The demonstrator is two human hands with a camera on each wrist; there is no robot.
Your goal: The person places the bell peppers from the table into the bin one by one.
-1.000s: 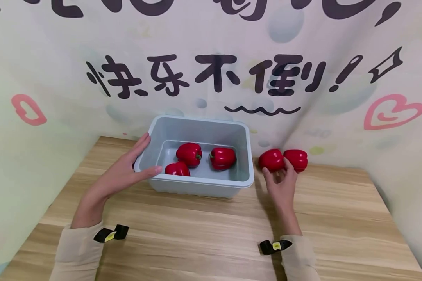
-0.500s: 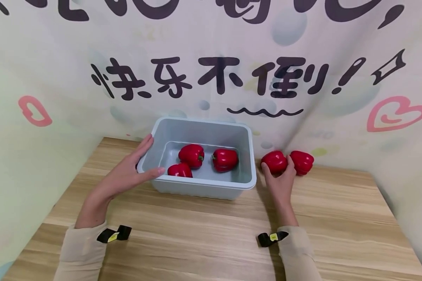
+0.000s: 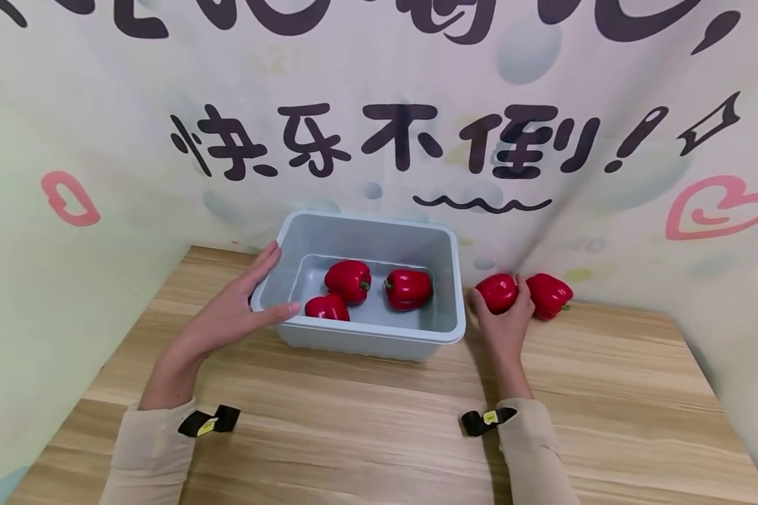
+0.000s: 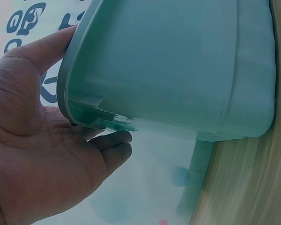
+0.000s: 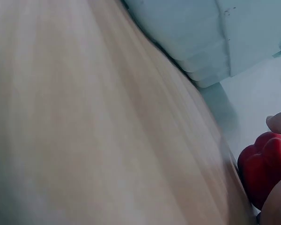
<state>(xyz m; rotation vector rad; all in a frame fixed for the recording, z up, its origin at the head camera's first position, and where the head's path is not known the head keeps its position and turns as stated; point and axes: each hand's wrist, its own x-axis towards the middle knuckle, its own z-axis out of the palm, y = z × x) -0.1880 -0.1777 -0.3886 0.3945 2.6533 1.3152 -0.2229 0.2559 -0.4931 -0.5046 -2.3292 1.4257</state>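
In the head view, my left hand (image 3: 230,306) spreads across the left front corner of a light blue-grey plastic bin (image 3: 379,342). Its thumb lies at the front rim and the fingers reach along the left side, fairly straight. My right hand (image 3: 507,328) holds a red bell pepper (image 3: 496,292) between thumb and fingers, just right of the bin. Beside that hand another red bell pepper (image 3: 549,296) lies on the table, green stem facing right. Inside the bin are three red bell peppers (image 3: 347,280), one partly hidden by the front wall.
The wood-grain table (image 3: 354,428) ends at a printed cloth backdrop (image 3: 379,70) with dark lettering, close behind the bin and peppers. Black wrist straps (image 3: 210,421) sit on both sleeves.
The far-right pepper has turned and moved right, away from the held one; its stem now shows. My right fingers have closed in around the nearer pepper. The left hand stays at the bin corner.
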